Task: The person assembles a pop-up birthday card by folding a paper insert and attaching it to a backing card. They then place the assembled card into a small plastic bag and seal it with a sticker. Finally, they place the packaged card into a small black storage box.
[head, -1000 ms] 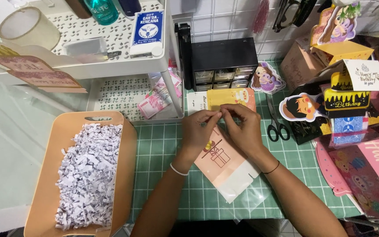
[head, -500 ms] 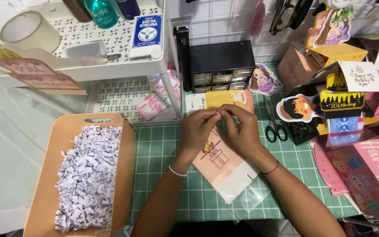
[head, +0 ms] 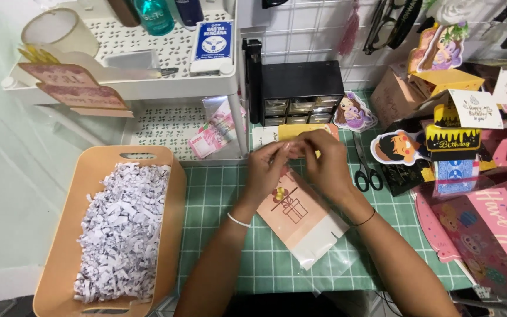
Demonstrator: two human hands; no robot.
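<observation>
My left hand point(head: 267, 170) and my right hand point(head: 323, 164) meet above a green grid cutting mat point(head: 224, 194), fingertips pinched together on the top edge of a flat peach gift-box card in a clear sleeve point(head: 300, 220). The card carries a drawing of a ribboned present and lies tilted, its white end toward me. A yellow card point(head: 291, 130) lies just behind my fingers. What sits between my fingertips is too small to make out.
A peach plastic basket point(head: 174, 199) of white shredded paper point(head: 121, 229) stands left. Black scissors point(head: 366, 170) lie right of my hands. A black mini drawer unit point(head: 300, 88), a white perforated shelf point(head: 148, 88) and stacked pink party boxes and cutouts point(head: 470, 152) crowd the back and right.
Both hands stay pinched on the card's top edge; the fingers have shifted slightly and the card has hardly moved.
</observation>
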